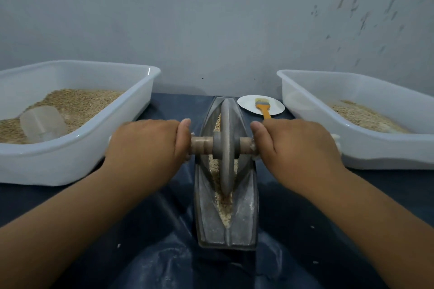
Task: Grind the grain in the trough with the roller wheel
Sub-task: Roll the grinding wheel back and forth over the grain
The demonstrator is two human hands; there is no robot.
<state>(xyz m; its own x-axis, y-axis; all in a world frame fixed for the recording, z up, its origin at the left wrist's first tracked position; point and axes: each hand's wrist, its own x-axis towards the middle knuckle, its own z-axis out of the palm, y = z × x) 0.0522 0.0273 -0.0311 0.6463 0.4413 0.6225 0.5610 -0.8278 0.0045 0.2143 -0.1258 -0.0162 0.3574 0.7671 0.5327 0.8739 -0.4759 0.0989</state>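
A grey, boat-shaped metal trough (pixel 246 209) lies lengthwise in front of me on a dark blue sheet. Tan grain (pixel 225 204) fills its narrow groove. The grey roller wheel (pixel 225 148) stands upright in the groove near the trough's middle, on a wooden axle (pixel 202 145) that sticks out both sides. My left hand (pixel 145 145) grips the left end of the axle, thumb on top. My right hand (pixel 298 148) grips the right end the same way. Both axle ends are hidden inside my fists.
A white tub (pixel 131 110) at the left holds grain and a clear plastic scoop (pixel 43 124). A second white tub (pixel 303 110) at the right holds a thinner layer of grain. A white plate (pixel 246 103) with an orange-handled brush (pixel 264 107) sits behind the trough. A grey wall stands close behind.
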